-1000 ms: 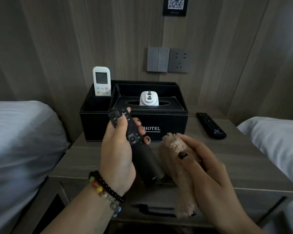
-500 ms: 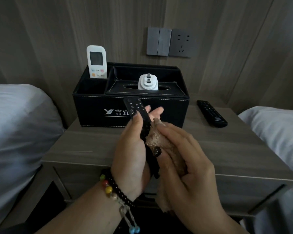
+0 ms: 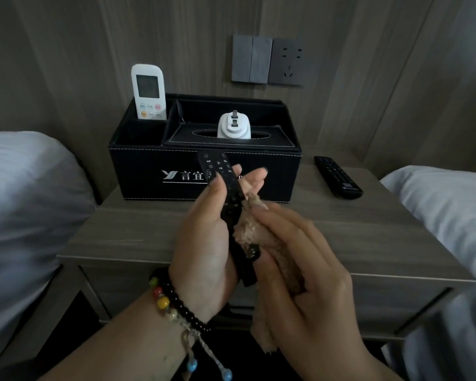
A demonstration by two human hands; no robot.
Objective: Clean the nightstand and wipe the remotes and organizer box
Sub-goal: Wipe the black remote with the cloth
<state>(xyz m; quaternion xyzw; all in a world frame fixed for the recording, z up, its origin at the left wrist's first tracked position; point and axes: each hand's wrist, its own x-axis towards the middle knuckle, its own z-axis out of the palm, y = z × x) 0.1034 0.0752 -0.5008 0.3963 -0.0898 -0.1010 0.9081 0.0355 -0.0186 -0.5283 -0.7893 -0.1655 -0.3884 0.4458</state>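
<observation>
My left hand (image 3: 204, 243) holds a slim black remote (image 3: 226, 188) upright over the front of the wooden nightstand (image 3: 121, 237). My right hand (image 3: 300, 270) grips a tan fuzzy cloth (image 3: 252, 229) and presses it against the remote's right side. Behind them stands the black organizer box (image 3: 138, 174) with white lettering. A white remote with a screen (image 3: 148, 92) stands in its left compartment. A white plug adapter (image 3: 234, 126) sits on the tissue slot. A second black remote (image 3: 337, 176) lies on the nightstand at the right.
Grey-white bedding lies on both sides, the left bed (image 3: 25, 202) and the right bed (image 3: 445, 210). A wall switch and socket plate (image 3: 267, 60) is on the wood-panelled wall behind the box. A drawer front (image 3: 149, 287) sits below the tabletop.
My hands came together: the cloth moved from beside the remote onto its side, and the remote turned more upright. The view shifted downward and closer.
</observation>
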